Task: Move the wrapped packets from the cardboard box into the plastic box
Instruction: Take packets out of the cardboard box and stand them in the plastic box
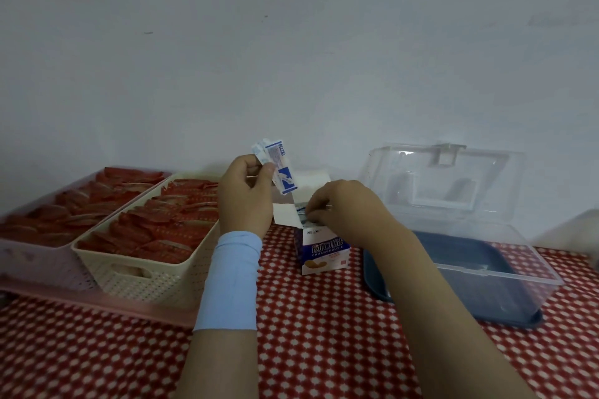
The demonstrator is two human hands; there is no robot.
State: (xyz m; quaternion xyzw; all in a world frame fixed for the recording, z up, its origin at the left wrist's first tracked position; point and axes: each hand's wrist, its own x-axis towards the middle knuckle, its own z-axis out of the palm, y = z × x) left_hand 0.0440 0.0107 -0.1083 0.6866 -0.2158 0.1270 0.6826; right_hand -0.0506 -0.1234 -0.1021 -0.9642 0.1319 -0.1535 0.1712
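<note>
Blue-white packets (279, 168) near-upright, tops leaning left — pinched in left hand (245, 194); right hand (340, 207) grip unclear.

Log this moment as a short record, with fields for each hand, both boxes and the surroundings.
left hand: raised, holds several wrapped packets
right hand: fingertips at the open top of the cardboard box; grip unclear
plastic box: right of the cardboard box, lid open
left side: cream basket and pink basket, both holding red packets
surface: red dotted tablecloth
</note>
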